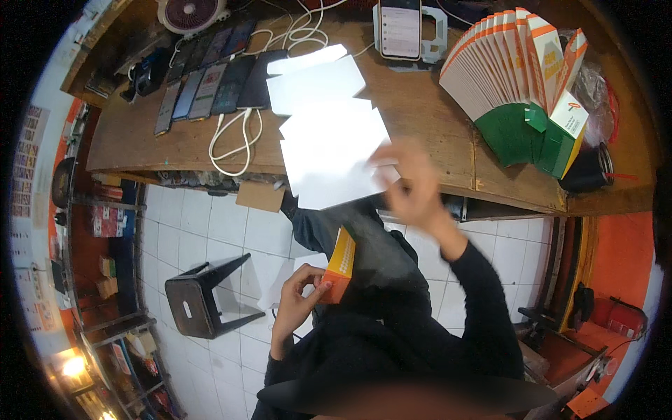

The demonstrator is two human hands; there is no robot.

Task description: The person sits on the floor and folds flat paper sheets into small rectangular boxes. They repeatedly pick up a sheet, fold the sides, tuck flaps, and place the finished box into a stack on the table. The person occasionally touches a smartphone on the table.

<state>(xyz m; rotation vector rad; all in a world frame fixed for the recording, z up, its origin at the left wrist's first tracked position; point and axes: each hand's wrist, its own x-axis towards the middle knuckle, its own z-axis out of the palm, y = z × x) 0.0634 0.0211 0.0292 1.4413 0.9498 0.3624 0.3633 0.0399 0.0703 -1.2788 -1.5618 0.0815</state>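
Note:
My left hand (299, 301) is closed around the lower part of a small orange and yellow carton (341, 262), held upright above my lap. White cut-out cardboard sheets (336, 150) with tabbed edges lie overlapped on the desk, their near end sticking out past its front edge. At the right edge of these sheets is my right hand (411, 183), smeared by motion. Its thumb and fingers look curved, but whether they grip a sheet cannot be told.
Several phones (208, 91) lie at the desk's left, with a white cable (245, 143) beside them. A lit phone (400, 31) stands at the back. Fanned orange, white and green cartons (507, 91) fill the right side. A black stool (196, 304) is on the tiled floor.

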